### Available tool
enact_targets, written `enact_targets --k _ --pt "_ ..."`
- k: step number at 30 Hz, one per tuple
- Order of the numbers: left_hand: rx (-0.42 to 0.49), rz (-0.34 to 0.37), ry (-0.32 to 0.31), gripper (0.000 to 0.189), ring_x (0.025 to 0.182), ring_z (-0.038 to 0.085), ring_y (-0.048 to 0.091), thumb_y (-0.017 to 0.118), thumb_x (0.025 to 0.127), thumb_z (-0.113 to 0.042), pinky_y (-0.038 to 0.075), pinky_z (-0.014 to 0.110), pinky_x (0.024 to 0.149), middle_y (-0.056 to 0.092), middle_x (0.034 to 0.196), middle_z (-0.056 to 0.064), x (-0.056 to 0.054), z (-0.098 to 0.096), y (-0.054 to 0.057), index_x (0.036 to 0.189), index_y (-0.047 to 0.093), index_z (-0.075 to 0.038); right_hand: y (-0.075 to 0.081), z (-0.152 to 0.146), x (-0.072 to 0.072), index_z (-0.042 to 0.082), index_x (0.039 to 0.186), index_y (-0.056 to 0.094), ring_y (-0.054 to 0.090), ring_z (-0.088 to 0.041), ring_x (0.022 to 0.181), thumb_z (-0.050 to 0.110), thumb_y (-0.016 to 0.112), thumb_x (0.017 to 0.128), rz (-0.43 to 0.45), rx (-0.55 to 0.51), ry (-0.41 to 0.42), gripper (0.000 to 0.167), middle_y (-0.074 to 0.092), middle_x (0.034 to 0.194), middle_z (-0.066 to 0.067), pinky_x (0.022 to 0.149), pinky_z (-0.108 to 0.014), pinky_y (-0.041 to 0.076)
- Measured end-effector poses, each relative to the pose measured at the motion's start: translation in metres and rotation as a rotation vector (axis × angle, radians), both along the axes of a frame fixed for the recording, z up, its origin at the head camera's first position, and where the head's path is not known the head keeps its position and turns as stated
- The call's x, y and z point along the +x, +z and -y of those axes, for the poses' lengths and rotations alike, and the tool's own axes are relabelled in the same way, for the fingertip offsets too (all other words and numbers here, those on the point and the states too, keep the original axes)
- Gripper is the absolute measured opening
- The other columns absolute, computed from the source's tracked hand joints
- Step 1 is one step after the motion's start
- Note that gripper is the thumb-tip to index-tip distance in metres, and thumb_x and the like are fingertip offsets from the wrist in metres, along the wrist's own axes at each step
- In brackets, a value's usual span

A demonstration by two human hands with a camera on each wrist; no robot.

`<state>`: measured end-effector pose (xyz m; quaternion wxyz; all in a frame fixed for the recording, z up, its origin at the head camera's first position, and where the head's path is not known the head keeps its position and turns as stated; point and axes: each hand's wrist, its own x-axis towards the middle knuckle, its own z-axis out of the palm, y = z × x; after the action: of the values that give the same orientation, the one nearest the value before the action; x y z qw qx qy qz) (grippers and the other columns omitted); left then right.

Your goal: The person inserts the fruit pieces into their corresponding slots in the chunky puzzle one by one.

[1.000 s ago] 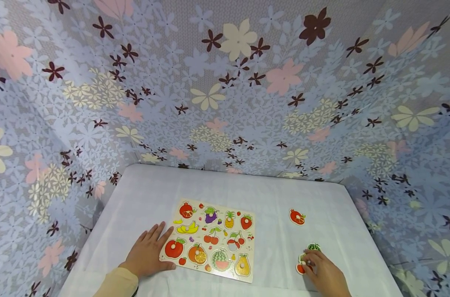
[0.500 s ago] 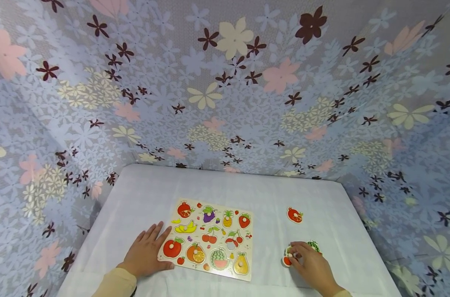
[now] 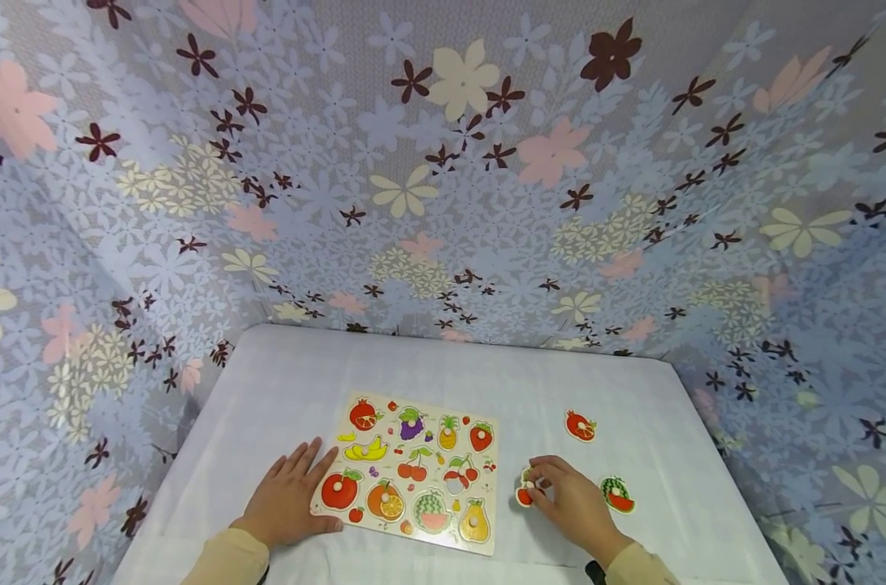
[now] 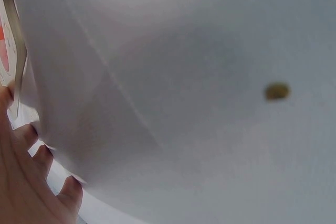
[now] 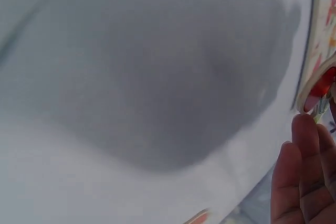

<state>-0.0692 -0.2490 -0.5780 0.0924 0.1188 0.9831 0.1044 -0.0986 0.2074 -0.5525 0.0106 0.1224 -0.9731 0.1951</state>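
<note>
A wooden fruit puzzle board point(image 3: 396, 526) lies on the white cloth, with knobbed pieces and fruit pictures across it. My left hand point(image 3: 285, 496) rests flat at the board's left edge, fingers spread and thumb along the lower corner. Just right of the board, my right hand point(image 3: 570, 504) pinches a small fruit puzzle piece point(image 3: 525, 489) with a red part and a pale rim; the fingers cover much of it. The right wrist view shows the red face of this piece point(image 5: 320, 90) above the fingers, with the board's edge behind it.
A pomegranate piece point(image 3: 580, 426) lies on the cloth to the right of the board. A watermelon piece point(image 3: 617, 494) lies nearer, just right of my right hand. Floral fabric point(image 3: 443, 244) hangs around the back and sides of the white-covered table point(image 3: 304, 357).
My right hand has carried the red fruit piece leftward from beside the watermelon piece toward the board. The watermelon piece is now fully uncovered. My left hand has stayed on the board's edge.
</note>
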Motion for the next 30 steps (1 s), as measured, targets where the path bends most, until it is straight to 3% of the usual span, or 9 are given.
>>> enact_targets --k 4,12,18,26,30 --pt "-0.01 0.006 -0.003 0.117 0.145 0.038 0.025 0.064 0.066 -0.085 0.024 0.061 0.114 0.024 0.162 0.015 0.0 0.001 -0.001 0.157 0.033 -0.019 0.002 0.017 -0.006 0.03 0.086 0.066 0.064 -0.004 0.081 0.024 0.084 0.08 -0.014 -0.014 0.049 0.02 0.064 0.118 0.01 0.066 -0.023 0.053" --pt "-0.021 0.008 -0.006 0.117 0.145 0.038 0.025 0.062 0.066 -0.086 0.024 0.061 0.113 0.025 0.162 0.015 0.002 0.002 -0.001 0.157 0.034 -0.019 0.007 0.052 -0.016 0.026 0.092 0.068 0.064 -0.005 0.084 0.024 0.08 0.085 -0.071 -0.038 0.223 0.014 0.063 0.12 0.006 0.069 -0.024 0.055" --pt "-0.009 -0.001 -0.007 0.116 0.145 0.038 0.025 0.063 0.066 -0.086 0.025 0.061 0.113 0.025 0.161 0.015 0.001 0.001 -0.002 0.157 0.034 -0.019 0.011 0.078 -0.023 0.023 0.095 0.068 0.063 -0.006 0.086 0.03 0.076 0.089 -0.051 -0.009 0.319 0.011 0.064 0.121 0.003 0.072 -0.025 0.055" --pt "-0.016 -0.025 -0.01 0.117 0.145 0.038 0.027 0.064 0.066 -0.085 0.026 0.061 0.113 0.027 0.161 0.015 0.001 0.001 -0.003 0.157 0.035 -0.018 0.012 0.105 -0.033 0.023 0.096 0.069 0.066 -0.01 0.093 0.03 0.075 0.09 -0.053 0.027 0.368 0.011 0.066 0.119 0.003 0.077 -0.03 0.057" --pt "-0.01 -0.022 -0.01 0.116 0.145 0.038 0.026 0.066 0.066 -0.083 0.025 0.061 0.113 0.027 0.161 0.016 0.001 0.0 0.0 0.156 0.036 -0.018 0.011 0.117 -0.037 0.024 0.095 0.069 0.065 -0.007 0.089 0.031 0.075 0.09 -0.041 0.045 0.374 0.01 0.066 0.117 0.005 0.073 -0.028 0.056"
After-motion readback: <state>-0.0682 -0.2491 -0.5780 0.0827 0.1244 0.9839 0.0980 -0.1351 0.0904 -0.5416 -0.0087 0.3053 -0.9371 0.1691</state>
